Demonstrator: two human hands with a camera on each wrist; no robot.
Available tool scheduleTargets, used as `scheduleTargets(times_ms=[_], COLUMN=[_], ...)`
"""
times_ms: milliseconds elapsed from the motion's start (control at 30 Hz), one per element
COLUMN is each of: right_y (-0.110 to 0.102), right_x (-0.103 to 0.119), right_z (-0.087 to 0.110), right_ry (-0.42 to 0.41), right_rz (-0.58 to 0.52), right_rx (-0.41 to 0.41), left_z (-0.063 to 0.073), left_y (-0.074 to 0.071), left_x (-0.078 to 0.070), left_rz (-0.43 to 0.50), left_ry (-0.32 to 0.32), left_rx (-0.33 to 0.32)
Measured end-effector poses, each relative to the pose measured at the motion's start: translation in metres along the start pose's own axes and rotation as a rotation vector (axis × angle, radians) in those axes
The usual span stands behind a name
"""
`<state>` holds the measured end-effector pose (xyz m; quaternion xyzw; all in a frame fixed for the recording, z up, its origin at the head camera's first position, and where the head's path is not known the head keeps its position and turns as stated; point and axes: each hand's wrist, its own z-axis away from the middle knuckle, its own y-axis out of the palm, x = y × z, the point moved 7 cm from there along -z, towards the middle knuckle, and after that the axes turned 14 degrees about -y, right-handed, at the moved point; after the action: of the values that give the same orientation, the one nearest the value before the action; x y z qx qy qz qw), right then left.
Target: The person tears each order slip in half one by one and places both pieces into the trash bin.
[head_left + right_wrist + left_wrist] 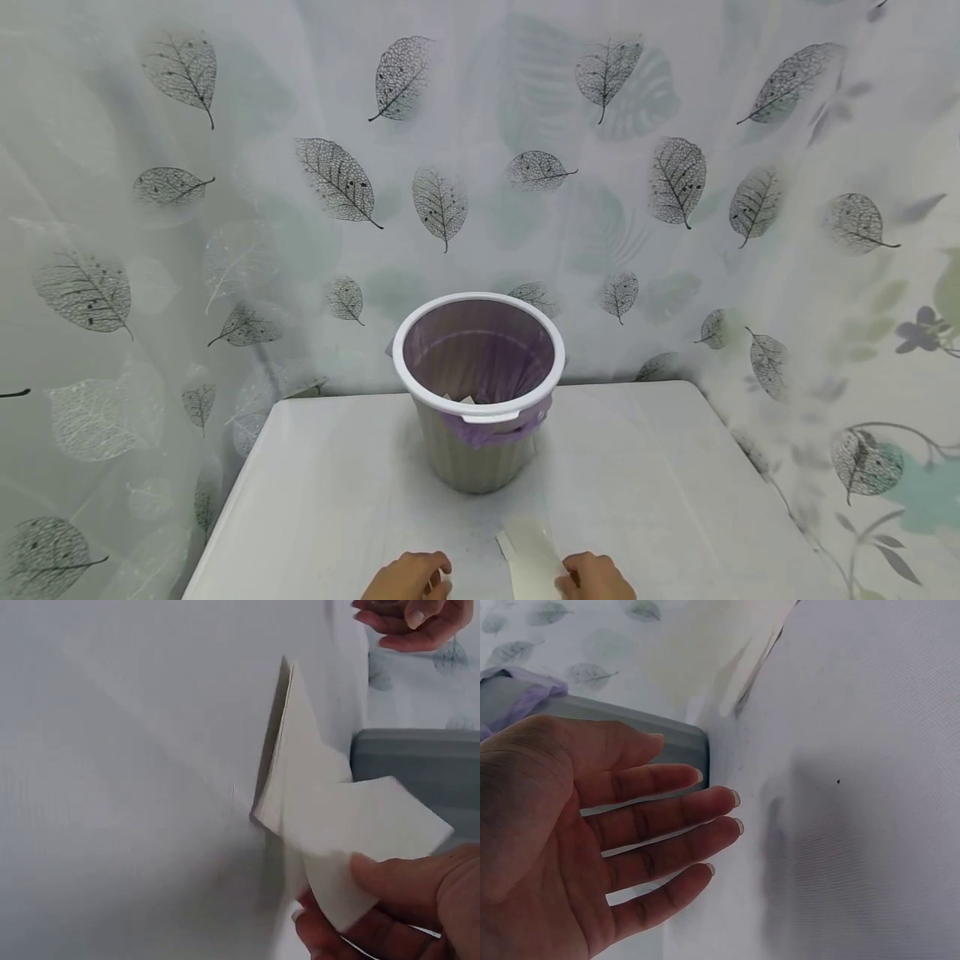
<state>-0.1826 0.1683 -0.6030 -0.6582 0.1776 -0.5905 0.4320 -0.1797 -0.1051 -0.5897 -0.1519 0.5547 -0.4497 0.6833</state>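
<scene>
The right hand (pixel 597 577) is pinching cream paper (pixel 536 568) at five o'clock from the lined wastebasket (pixel 480 468); the left hand (pixel 408 577) is hovering at seven, fingers apart. Picking up seems underway, the next move probably needing a steady pinch.

The head view's bottom edge crops your left grip (pixel 408 577), your right grip (pixel 599 577), the paper (pixel 532 560) and the desk (pixel 330 500). The bin (pixel 476 458) hides most of its inside, leaving you too little of a pale scrap (pixel 468 400) to name it. The left wrist view's dark speck (pixel 838 781) is too small to identify.
</scene>
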Motion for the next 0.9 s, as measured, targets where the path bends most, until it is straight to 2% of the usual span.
scheduleTargets(times_ms=[200,367,533,633,700,767,900], right_y=[-0.023,-0.045,-0.065,-0.073,-0.076,-0.075,-0.070], right_x=[0.010,0.023,0.048,0.066,0.078,0.087,0.101], right_z=[0.000,-0.001,-0.006,-0.009,-0.010,-0.011,-0.012], right_ry=[-0.105,-0.218,-0.398,-0.502,-0.550,-0.573,-0.622], right_rz=[0.060,0.077,0.021,-0.017,-0.025,-0.034,-0.072], right_rx=[-0.121,-0.224,-0.304,-0.311,-0.300,-0.268,-0.213], left_z=[-0.001,0.000,0.005,0.010,0.013,0.016,0.017], left_y=[-0.002,-0.010,-0.025,-0.036,-0.042,-0.046,-0.052], left_x=[-0.001,-0.008,-0.022,-0.034,-0.043,-0.051,-0.064], left_rz=[-0.021,-0.053,-0.066,-0.056,-0.020,0.040,0.235], left_ry=[-0.023,0.017,0.119,0.194,0.245,0.300,0.393], left_rx=[-0.015,-0.056,-0.170,-0.275,-0.332,-0.362,-0.308])
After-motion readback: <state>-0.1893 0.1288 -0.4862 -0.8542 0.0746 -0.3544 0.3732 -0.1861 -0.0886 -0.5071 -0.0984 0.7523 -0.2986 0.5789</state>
